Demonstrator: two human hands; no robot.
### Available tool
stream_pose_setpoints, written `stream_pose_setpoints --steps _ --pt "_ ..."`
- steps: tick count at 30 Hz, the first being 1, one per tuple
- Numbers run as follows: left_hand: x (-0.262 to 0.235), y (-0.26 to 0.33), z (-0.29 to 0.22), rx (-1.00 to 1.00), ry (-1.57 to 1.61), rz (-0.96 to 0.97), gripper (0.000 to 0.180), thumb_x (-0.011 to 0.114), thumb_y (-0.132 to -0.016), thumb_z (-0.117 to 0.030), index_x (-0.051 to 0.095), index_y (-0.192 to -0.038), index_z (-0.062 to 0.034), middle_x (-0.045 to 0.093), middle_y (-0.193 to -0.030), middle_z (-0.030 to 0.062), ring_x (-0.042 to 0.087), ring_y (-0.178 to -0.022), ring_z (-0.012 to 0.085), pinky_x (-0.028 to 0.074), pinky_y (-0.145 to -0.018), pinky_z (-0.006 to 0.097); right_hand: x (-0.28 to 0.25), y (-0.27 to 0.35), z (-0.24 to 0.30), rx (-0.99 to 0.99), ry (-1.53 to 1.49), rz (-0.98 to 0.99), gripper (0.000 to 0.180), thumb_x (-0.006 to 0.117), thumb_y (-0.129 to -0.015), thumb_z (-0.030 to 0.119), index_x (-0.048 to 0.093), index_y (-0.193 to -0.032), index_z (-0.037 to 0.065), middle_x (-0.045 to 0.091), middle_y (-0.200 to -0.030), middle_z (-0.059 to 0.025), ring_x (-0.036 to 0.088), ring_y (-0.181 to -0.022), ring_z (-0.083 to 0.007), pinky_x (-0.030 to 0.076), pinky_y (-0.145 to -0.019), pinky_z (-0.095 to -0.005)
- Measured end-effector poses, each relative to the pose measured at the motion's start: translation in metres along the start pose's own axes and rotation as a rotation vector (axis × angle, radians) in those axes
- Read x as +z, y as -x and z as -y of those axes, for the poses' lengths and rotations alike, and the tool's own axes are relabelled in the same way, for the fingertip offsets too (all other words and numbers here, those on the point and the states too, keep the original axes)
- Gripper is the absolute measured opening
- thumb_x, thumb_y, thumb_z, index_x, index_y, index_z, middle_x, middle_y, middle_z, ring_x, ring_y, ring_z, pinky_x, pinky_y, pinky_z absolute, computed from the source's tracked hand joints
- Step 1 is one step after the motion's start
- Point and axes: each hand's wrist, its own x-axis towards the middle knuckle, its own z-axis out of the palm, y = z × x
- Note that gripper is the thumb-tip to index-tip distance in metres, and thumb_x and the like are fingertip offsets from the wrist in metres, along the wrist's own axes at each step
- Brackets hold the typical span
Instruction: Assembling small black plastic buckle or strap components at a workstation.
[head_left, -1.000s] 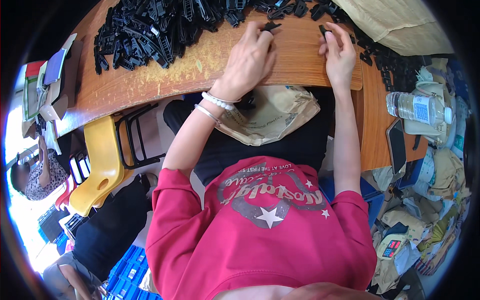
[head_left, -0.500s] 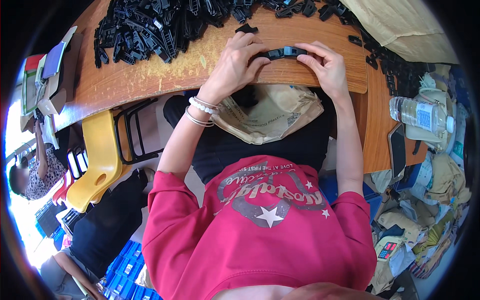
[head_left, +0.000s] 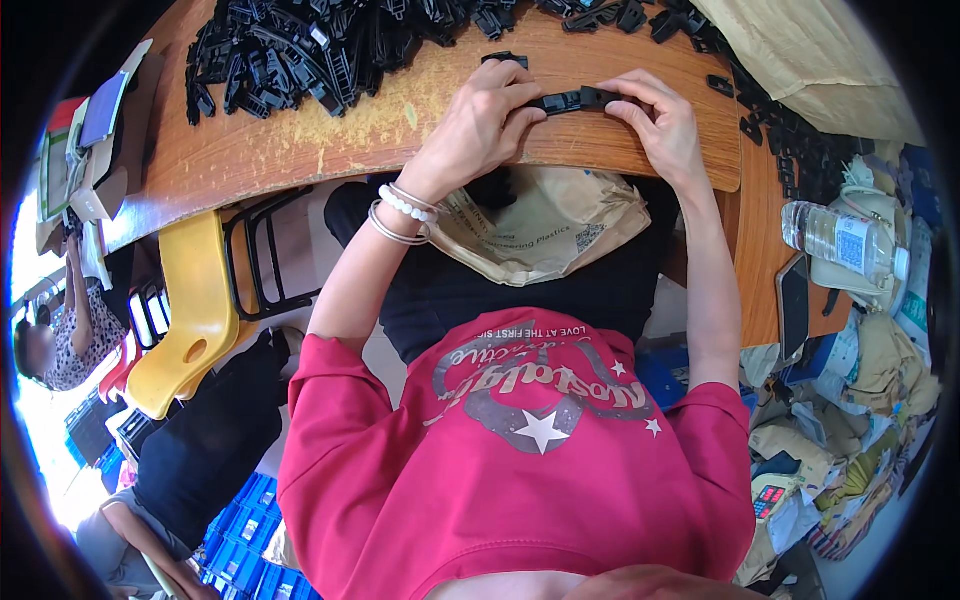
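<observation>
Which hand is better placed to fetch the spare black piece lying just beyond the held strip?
Left, probably. The left hand sits right below the loose black piece; the right hand is farther over.

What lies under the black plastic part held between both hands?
Under the black plastic part lies the bare wooden table, near its front edge. The left hand and right hand cover the part's ends, so the wood there is hidden.

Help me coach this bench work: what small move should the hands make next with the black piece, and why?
Probably press the two ends together. The left hand and right hand each pinch one end of the black plastic piece above the wooden table edge, and it appears to be two parts meeting mid-length.
</observation>
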Motion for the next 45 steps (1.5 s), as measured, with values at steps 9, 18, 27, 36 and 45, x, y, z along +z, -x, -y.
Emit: stream_pose_setpoints --steps 9,18,27,36,45 --pt "-0.003 -0.001 0.008 0.002 -0.011 0.008 0.022 0.068 -0.082 -0.006 0.066 -0.102 0.0037 0.062 -0.102 0.0153 0.060 -0.094 0.0323 0.049 -0.082 0.037 0.003 0.014 0.005 -0.055 0.071 -0.169 0.011 0.059 -0.090 -0.001 0.068 -0.096 -0.003 0.065 -0.088 -0.0088 0.062 -0.082 -0.0188 0.048 -0.073 -0.0280" --pt "0.000 0.004 0.009 0.057 -0.025 -0.019 0.024 0.068 -0.081 -0.003 0.064 -0.103 0.0041 0.061 -0.104 0.0157 0.057 -0.095 0.0330 0.048 -0.083 0.038 -0.005 -0.001 0.006 0.245 0.067 -0.175 0.022 0.067 -0.087 0.005 0.067 -0.109 0.003 0.064 -0.086 -0.0072 0.056 -0.070 -0.0135 0.048 -0.067 -0.0273" --pt "-0.001 0.003 0.009 0.067 -0.007 -0.009 0.024 0.067 -0.080 -0.002 0.064 -0.104 0.0042 0.060 -0.103 0.0157 0.056 -0.095 0.0331 0.048 -0.083 0.038 -0.002 0.006 0.014 0.087 0.006 -0.103 0.023 0.071 -0.083 0.004 0.068 -0.105 0.001 0.058 -0.081 0.0001 0.051 -0.069 -0.0088 0.042 -0.062 -0.0245" --pt "-0.002 0.003 0.008 0.056 0.002 -0.001 0.023 0.067 -0.080 -0.002 0.066 -0.102 0.0042 0.061 -0.103 0.0151 0.057 -0.094 0.0316 0.048 -0.083 0.038 -0.003 0.007 0.013 0.002 0.060 0.044 0.023 0.072 -0.082 0.003 0.069 -0.104 -0.001 0.061 -0.085 -0.0038 0.054 -0.072 -0.0104 0.043 -0.062 -0.0235" --pt "0.001 0.000 0.006 0.067 0.013 -0.017 0.017 0.068 -0.080 -0.004 0.068 -0.096 0.0026 0.063 -0.100 0.0130 0.059 -0.094 0.0313 0.049 -0.082 0.037 0.014 0.001 0.016 -0.123 0.060 0.048 0.021 0.072 -0.079 0.002 0.070 -0.100 -0.003 0.063 -0.096 -0.0078 0.060 -0.084 -0.0199 0.048 -0.075 -0.0287"
